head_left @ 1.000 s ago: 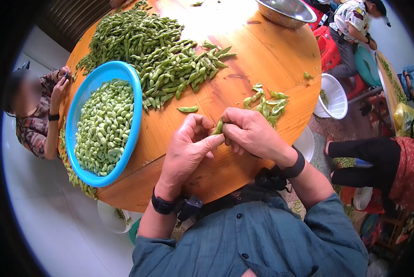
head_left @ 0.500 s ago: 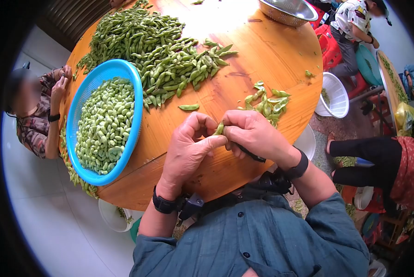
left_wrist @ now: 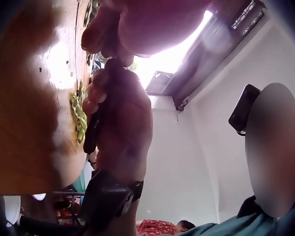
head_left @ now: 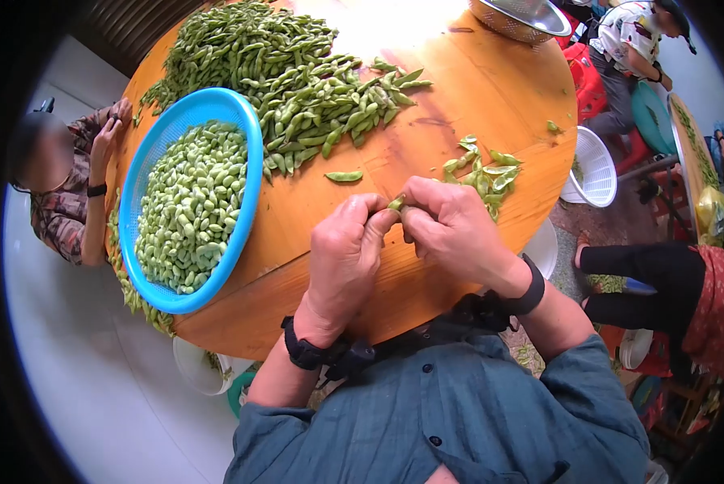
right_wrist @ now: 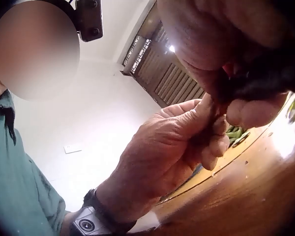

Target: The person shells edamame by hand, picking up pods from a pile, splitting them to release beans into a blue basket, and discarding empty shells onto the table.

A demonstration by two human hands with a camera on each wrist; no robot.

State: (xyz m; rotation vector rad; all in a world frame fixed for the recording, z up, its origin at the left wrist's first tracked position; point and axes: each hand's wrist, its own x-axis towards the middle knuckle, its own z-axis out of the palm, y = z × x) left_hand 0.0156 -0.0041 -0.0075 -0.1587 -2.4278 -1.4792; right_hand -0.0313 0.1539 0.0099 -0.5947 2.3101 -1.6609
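Observation:
My left hand (head_left: pixel 342 250) pinches a green soybean pod (head_left: pixel 396 203) between thumb and forefinger, over the table's near edge. The thumb and forefinger of my right hand (head_left: pixel 463 230) meet the pod's other end. Curled in the right hand's lower fingers is a dark, slim handle (left_wrist: pixel 91 132); its working end is hidden. A blue basket (head_left: pixel 254 165) of shelled green beans (head_left: pixel 192 202) stands left of my hands. Just beyond the left hand lies a single pod (head_left: pixel 344 176). Opened pods (head_left: pixel 495 181) form a small pile beyond the right hand.
A large heap of whole pods (head_left: pixel 257 73) covers the far left of the round wooden table (head_left: pixel 459 97). A metal colander (head_left: pixel 519 18) stands at the far right edge. A white basket (head_left: pixel 597 165) is below the table's right side. Another person (head_left: pixel 63 194) sits at left.
The view has shifted slightly, moving the table's contents in frame. My left hand has turned inward, its fingers closer round the pod, and less of the pod shows between the hands.

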